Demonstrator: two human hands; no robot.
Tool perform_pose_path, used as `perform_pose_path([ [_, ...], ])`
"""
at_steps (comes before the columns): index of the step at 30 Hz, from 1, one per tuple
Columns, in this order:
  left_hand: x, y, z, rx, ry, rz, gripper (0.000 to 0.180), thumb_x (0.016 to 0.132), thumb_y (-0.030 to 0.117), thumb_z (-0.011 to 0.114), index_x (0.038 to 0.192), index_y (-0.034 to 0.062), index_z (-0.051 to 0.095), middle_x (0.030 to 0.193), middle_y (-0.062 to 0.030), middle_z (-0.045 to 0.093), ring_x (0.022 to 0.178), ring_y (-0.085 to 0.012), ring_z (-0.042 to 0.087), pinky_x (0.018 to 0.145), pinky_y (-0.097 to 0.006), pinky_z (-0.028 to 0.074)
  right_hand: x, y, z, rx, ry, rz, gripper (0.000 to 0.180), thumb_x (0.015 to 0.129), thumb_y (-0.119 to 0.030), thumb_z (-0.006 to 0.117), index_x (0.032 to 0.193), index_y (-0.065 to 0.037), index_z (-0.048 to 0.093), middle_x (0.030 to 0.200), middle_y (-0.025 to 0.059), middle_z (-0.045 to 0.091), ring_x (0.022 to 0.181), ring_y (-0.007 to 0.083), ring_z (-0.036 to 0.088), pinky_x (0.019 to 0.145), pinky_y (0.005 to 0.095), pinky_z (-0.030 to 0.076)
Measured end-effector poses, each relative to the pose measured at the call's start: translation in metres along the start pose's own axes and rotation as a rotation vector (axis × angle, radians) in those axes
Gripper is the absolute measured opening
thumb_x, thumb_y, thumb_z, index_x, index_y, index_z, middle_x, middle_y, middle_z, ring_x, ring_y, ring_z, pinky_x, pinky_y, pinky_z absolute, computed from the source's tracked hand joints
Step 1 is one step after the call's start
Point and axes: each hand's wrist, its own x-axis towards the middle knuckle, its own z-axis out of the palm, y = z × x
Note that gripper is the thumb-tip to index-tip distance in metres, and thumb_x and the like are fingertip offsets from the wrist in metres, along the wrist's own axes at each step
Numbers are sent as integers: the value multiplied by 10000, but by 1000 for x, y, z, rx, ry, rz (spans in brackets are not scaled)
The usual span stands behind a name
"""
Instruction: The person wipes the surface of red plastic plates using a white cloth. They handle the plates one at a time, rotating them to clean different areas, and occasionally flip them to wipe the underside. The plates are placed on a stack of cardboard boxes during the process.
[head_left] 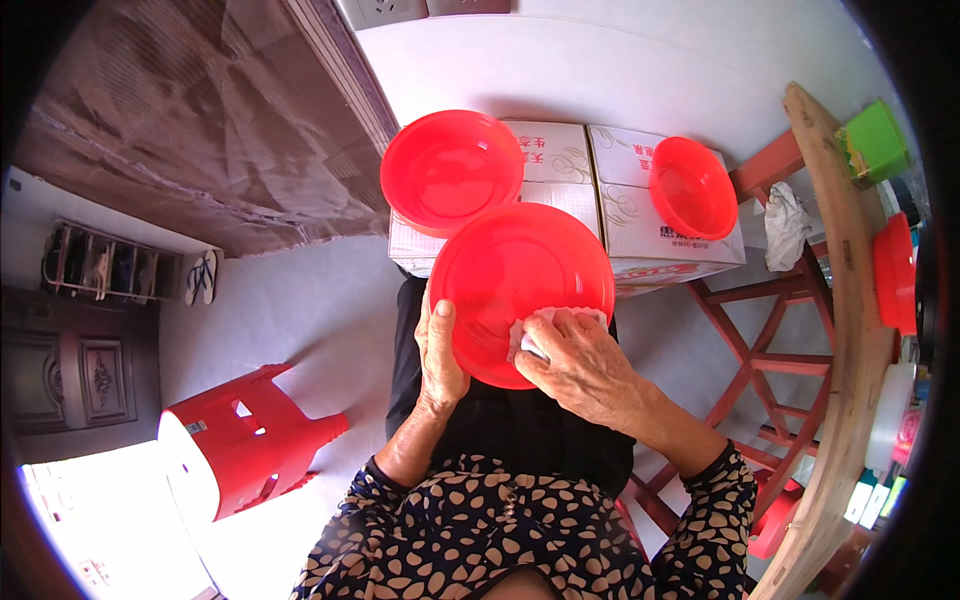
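Note:
A round red plastic basin [500,265] is held tilted above my lap, its inside facing me. My left hand [440,355] grips its left rim, thumb over the front and the other fingers hidden behind. Pressed to the lower right of the inside is a pale cloth [522,345], bunched under the fingers of my right hand [575,358]. Just beyond, a second red basin [452,170] rests on the white cardboard boxes [550,150], partly overlapped by the held one. A smaller red basin [690,188] sits on the boxes at the right.
On the left floor lies a red plastic stool [250,440] on its side. At the right stands a wooden-topped table [850,290] with red legs, bearing a green container [875,142] and another red basin [895,272]. A whitish rag [787,225] hangs from its frame. Flip-flops [202,277] are at the far left.

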Motion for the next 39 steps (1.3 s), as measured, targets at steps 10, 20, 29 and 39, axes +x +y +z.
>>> perform_pose_path([
  [10,-27,48,37,1241,-444,658,703,730,266,740,1330,25,464,1321,-176,455,1279,-345,396,1086,-530,251,-18,20,-43,68,-133,-48,113,669,-175,658,621,-112,578,785,38,456,684,173,520,522,335,444],
  [20,-19,7,43,950,-603,381,281,723,71,736,984,63,634,890,-71,630,778,-237,618,804,-366,495,-4,39,-84,531,236,123,264,642,-75,774,829,-84,589,908,78,549,804,217,599,663,327,490],
  [29,-16,-13,36,60,-446,-84,230,904,65,616,1132,40,590,1044,8,597,982,-81,519,897,-250,419,8,-3,-5,269,664,181,353,659,-97,785,990,-120,667,960,70,586,856,257,580,753,389,482],
  [39,-13,-16,30,136,-470,-150,218,887,69,642,1102,32,624,1059,9,579,953,-58,500,856,-225,413,24,56,2,605,565,454,204,715,25,700,898,-37,634,982,111,601,875,258,602,733,360,497],
])
